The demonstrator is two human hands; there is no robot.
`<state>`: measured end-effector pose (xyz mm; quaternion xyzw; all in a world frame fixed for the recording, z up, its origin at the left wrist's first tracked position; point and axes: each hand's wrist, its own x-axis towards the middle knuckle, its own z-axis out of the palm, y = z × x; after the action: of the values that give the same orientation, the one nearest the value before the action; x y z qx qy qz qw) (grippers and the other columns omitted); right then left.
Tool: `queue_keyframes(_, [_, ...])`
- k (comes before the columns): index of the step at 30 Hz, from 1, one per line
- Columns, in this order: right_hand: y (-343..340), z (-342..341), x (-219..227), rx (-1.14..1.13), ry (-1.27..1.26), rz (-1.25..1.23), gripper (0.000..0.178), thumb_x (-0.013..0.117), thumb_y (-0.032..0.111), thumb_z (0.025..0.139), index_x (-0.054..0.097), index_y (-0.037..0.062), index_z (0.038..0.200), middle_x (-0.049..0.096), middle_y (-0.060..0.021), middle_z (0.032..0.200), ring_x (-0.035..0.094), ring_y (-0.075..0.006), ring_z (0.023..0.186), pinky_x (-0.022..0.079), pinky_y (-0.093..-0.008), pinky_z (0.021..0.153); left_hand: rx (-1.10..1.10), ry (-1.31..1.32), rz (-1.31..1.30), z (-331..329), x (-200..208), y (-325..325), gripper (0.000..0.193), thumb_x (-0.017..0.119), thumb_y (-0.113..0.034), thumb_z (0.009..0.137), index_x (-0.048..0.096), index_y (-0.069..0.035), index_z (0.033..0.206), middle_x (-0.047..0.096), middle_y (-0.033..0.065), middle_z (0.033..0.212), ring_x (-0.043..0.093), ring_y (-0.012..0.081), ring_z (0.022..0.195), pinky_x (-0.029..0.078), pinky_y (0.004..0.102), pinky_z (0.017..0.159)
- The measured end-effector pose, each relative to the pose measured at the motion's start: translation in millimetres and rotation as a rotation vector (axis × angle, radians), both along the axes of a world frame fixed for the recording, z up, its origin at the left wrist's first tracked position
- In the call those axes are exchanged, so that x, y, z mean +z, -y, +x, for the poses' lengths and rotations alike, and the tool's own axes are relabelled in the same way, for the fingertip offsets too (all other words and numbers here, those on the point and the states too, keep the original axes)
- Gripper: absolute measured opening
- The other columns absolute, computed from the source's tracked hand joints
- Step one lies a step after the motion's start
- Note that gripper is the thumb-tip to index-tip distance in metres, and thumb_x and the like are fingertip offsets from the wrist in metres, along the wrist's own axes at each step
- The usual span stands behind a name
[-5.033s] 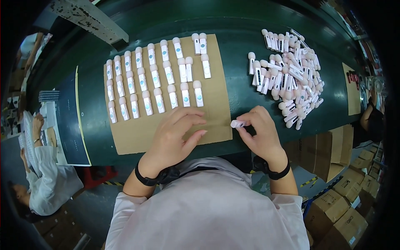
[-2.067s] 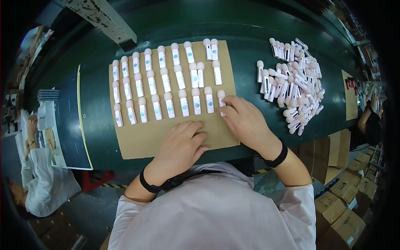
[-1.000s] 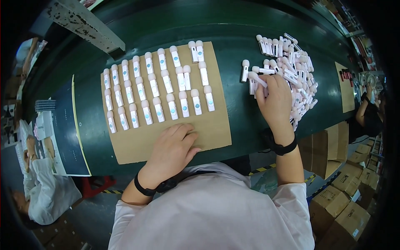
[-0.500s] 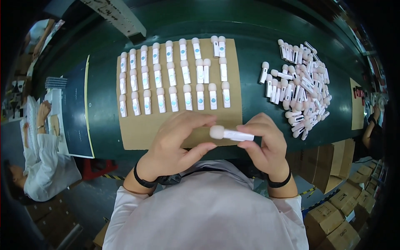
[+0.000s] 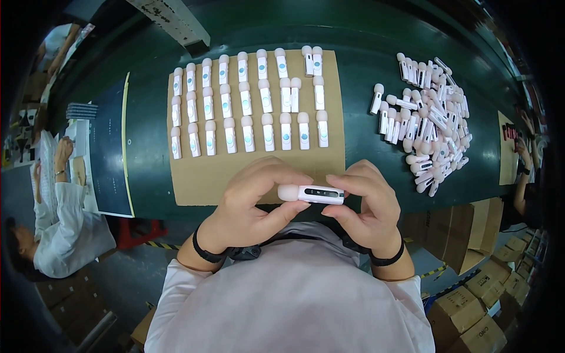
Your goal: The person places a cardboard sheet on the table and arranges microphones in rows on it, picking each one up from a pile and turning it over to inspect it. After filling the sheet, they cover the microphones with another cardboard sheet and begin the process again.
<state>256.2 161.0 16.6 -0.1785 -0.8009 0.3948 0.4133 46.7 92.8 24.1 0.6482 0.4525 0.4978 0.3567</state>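
Between my two hands lies a small wand massager (image 5: 321,195) with a white body and a round pale pink head. It is held level over the near edge of the cardboard, its head to the left and a dark oblong panel facing up. My left hand (image 5: 253,197) has thumb and forefinger at the neck end of the body. My right hand (image 5: 368,203) pinches the other end. Beyond them, rows of similar wand massagers (image 5: 248,133) lie on the brown cardboard sheet (image 5: 235,179), most showing a round blue spot.
A loose heap of the same massagers (image 5: 438,117) covers the green table (image 5: 365,65) on the right. A metal post (image 5: 176,26) stands at the back. At the left a person in white (image 5: 70,223) sits by a dark board (image 5: 109,153). Cardboard boxes (image 5: 465,303) stand at lower right.
The massager has moved slightly left and toward me, and has been turned so its dark panel faces up. My left fingers, apart from it before, are now at its body.
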Motion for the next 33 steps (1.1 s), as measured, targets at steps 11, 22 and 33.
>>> queue_keyframes(11, [2.0, -3.0, -4.2, -0.017, -0.049, -0.046, 0.031, 0.081, 0.006, 0.075, 0.066, 0.0004, 0.101, 0.067, -0.0089, 0.090, 0.056, -0.0212, 0.073, 0.042, -0.0328, 0.066, -0.007, -0.002, 0.097, -1.7, -1.1, -3.0, 0.028, 0.076, 0.001, 0.075, 0.066, 0.000, 0.102, 0.067, 0.0106, 0.092, 0.062, 0.0255, 0.079, 0.049, 0.0339, 0.070])
queue_keyframes(22, [1.1, -6.2, -2.2, -0.009, -0.019, -0.005, 0.028, 0.079, 0.002, 0.074, 0.068, 0.0042, 0.100, 0.063, -0.0073, 0.088, 0.055, -0.0210, 0.074, 0.041, -0.0321, 0.066, -0.087, 0.013, -0.039, -1.7, -5.4, -3.2, 0.024, 0.074, -0.005, 0.080, 0.065, 0.000, 0.101, 0.063, 0.0113, 0.096, 0.059, 0.0218, 0.086, 0.046, 0.0323, 0.077])
queue_keyframes(33, [6.6, -13.8, 1.1, 0.040, 0.028, -0.042, 0.034, 0.078, 0.001, 0.072, 0.068, 0.0044, 0.104, 0.061, -0.0071, 0.090, 0.055, -0.0228, 0.077, 0.042, -0.0326, 0.067, -0.023, -0.239, 0.060, -7.7, -9.5, 3.2, 0.026, 0.072, 0.001, 0.072, 0.067, -0.005, 0.097, 0.064, 0.0083, 0.087, 0.059, 0.0227, 0.078, 0.044, 0.0337, 0.070])
